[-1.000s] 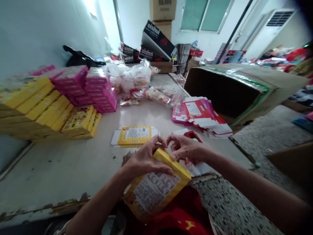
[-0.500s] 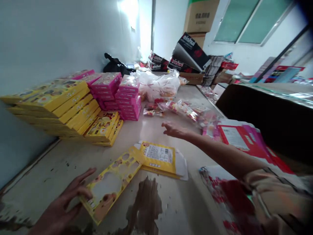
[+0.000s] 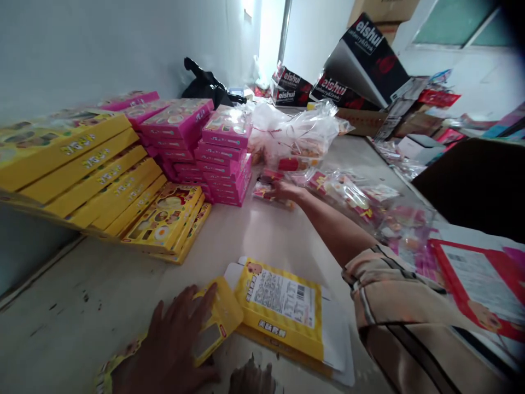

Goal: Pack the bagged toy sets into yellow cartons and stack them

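My left hand (image 3: 174, 339) lies palm down over a flat yellow printed carton (image 3: 225, 306) with cut-out windows, its fingers spread. Part of that carton is hidden beneath the hand. Beside it, flat yellow cartons (image 3: 283, 306) with white flaps lie label side up on the table. My right arm stretches far across the table, and my right hand (image 3: 285, 190) touches a small clear packet (image 3: 262, 191) with red and yellow print. Its fingers are blurred against the packet, so I cannot make out their grip.
Yellow boxes (image 3: 102, 169) and pink boxes (image 3: 223, 158) stand stacked along the left wall. White plastic bags (image 3: 295, 131) sit behind. More clear packets (image 3: 348, 194) and red cartons (image 3: 476, 284) lie to the right, near a big open box (image 3: 471, 180).
My right hand has reached forward to the clear packet. My left hand has moved from the windowed carton's near end to lie over it. The view has shifted left and down.
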Motion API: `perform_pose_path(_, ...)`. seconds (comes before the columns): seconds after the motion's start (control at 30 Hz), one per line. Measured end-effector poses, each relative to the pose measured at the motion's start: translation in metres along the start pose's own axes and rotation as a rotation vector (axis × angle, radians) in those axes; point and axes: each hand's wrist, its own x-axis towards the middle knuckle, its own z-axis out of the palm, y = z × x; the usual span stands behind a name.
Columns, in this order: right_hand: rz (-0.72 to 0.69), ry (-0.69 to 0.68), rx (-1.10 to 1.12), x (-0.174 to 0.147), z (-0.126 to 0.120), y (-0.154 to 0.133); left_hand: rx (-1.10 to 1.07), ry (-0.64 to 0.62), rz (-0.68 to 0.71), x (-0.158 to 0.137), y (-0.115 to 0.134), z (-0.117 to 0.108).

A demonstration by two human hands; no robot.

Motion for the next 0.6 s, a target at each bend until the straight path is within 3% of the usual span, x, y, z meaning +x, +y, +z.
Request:
perform_pose_path(0.13,0.114,-0.043,0.065,-0.026,0.011,0.006,-0.135,-0.002,-0.104,0.014,0.006,-0.007)
perform_pose_path(0.33,0.146,0.133,0.259,-0.1,0.027,-0.03,-0.691,0.165,-0.131,0.011,-0.019,-0.067)
perform_pose_path(0.47,0.062,0.153,0.528,-0.156,-0.013,-0.078,-0.872,0.237,-0.032,-0.006,-0.033,-0.089)
perform_pose_path(0.53,-0.064,0.112,0.784,-0.198,-0.044,-0.105,-0.873,0.226,0.005,-0.016,-0.033,-0.091)
perform_pose_path(0.6,-0.211,0.089,0.872,-0.249,-0.07,-0.132,-0.885,0.209,0.04,-0.024,-0.027,-0.09)
